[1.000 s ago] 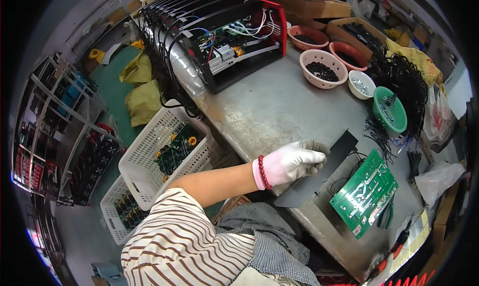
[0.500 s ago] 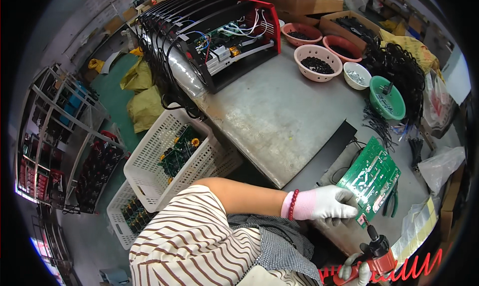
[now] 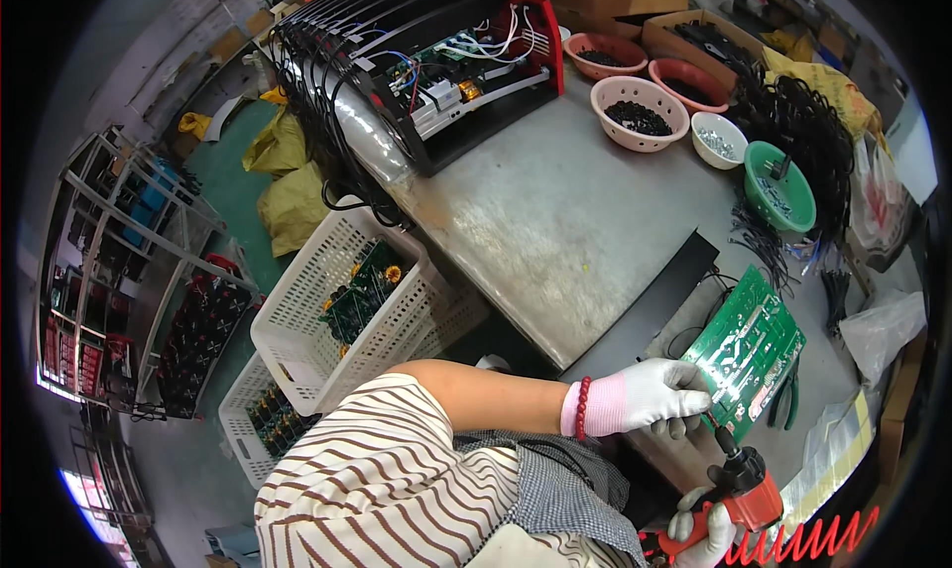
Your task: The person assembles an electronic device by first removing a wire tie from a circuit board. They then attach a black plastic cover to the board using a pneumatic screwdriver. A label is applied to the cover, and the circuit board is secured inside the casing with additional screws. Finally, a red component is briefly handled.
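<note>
In a white glove with a pink cuff, my left hand is closed at the near left edge of a green circuit board, its thumb and fingers curled against that edge. Bright solder traces cover the board's upper face. My right hand, also gloved, grips a red power screwdriver with a black nose. The screwdriver's thin bit points up at the board, its tip close to my left fingertips. Whether the bit touches a screw is too small to tell. Under the board's left side lies a long black panel.
Green-handled pliers lie right of the board. Bowls of small parts, including a green basket and a pink basket, stand farther back. Black-and-red housings line the far left. White crates with circuit boards stand left of the table.
My left fingers have curled in more tightly at the board's edge. The screwdriver has moved up and left, bringing its bit nearer to my left fingertips. The whole view has shifted slightly.
</note>
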The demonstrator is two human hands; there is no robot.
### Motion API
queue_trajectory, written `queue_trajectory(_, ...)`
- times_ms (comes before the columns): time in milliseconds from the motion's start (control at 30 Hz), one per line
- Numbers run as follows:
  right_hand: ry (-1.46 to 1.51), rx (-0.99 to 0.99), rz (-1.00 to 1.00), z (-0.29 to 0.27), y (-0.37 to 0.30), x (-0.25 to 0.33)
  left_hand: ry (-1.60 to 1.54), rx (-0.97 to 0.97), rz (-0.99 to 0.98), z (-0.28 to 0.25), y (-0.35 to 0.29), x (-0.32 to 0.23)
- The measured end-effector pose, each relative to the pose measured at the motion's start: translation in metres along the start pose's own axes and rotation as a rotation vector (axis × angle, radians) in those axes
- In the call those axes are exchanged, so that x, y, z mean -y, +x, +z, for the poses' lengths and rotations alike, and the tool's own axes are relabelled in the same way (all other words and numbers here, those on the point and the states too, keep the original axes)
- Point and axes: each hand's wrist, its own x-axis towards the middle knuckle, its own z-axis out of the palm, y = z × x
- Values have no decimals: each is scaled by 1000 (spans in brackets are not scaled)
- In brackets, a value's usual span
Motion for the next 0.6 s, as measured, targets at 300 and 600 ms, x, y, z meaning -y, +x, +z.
queue_trajectory(300, -125, -177, -141, 29, 1, -4, 273, -34, 200, 0, -8, -8)
queue_trajectory(600, -201, -187, -170, 6, 33, 32, 540, -301, 405, -40, 16, -41)
